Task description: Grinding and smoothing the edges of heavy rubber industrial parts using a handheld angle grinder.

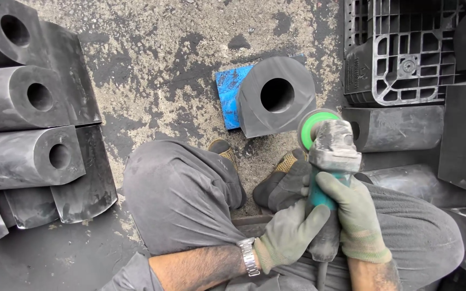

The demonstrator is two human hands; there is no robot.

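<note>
Both gloved hands, closest to the camera, wrap around an angle grinder point(329, 161) held above the person's lap. From the lower left, the left hand point(287, 231) in a grey-green glove closes around the lower part of the teal handle, a metal wristwatch point(248, 257) on its bare forearm. Just above it, the right hand point(354, 213), gloved the same way, is clenched around the handle. The grinder has a dusty grey metal head, a teal body and a round green disc at its far end. Its long axis runs nearly straight away from the person, head pointing up the picture toward a black rubber block point(276, 97) with a round hole through it. That block stands on the gritty concrete floor point(163, 70), partly over a blue pad point(227, 94). The disc sits at the block's lower right edge; whether they touch cannot be told. Similar black blocks point(22, 129) are stacked at left.
</note>
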